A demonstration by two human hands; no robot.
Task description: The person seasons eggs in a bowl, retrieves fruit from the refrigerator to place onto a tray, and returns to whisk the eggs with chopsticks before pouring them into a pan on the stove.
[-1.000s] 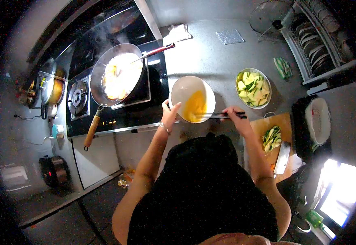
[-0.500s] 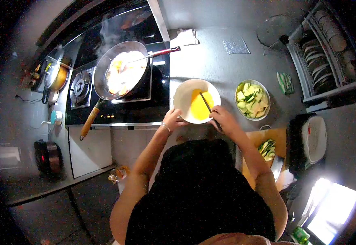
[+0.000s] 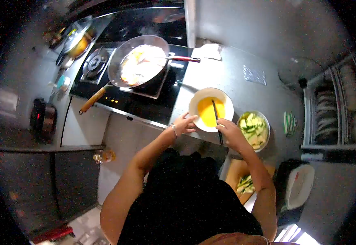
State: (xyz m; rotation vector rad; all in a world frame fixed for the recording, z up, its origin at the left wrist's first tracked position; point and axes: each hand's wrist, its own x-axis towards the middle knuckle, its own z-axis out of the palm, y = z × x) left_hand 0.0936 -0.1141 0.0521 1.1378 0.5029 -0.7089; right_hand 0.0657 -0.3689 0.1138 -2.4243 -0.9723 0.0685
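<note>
A white bowl (image 3: 193, 103) of beaten yellow egg (image 3: 209, 113) sits at the counter's front edge, beside the stove. My left hand (image 3: 183, 124), a bracelet at its wrist, grips the bowl's lower left side, thumb at the rim and fingers below. In my right hand (image 3: 229, 131) are dark chopsticks (image 3: 215, 109), their tips down in the egg. Just right of that hand stands a bowl of cut green squash pieces (image 3: 253, 127). On the stove, a wok (image 3: 116, 65) holds brightly lit food, with a red-handled utensil (image 3: 185, 59) resting across its rim.
The wok's wooden handle (image 3: 93, 101) juts over the stove front. A cutting board (image 3: 236, 170) with sliced squash (image 3: 246, 184) lies by my right forearm. At the right are a dish rack (image 3: 329, 110) and a white basin (image 3: 300, 185); a lidded pot (image 3: 80, 45) stands far left.
The whole view has turned and shifted. The chopsticks now stand more upright across the bowl in my right hand. My left hand stays at the bowl's left side, its fingers more spread.
</note>
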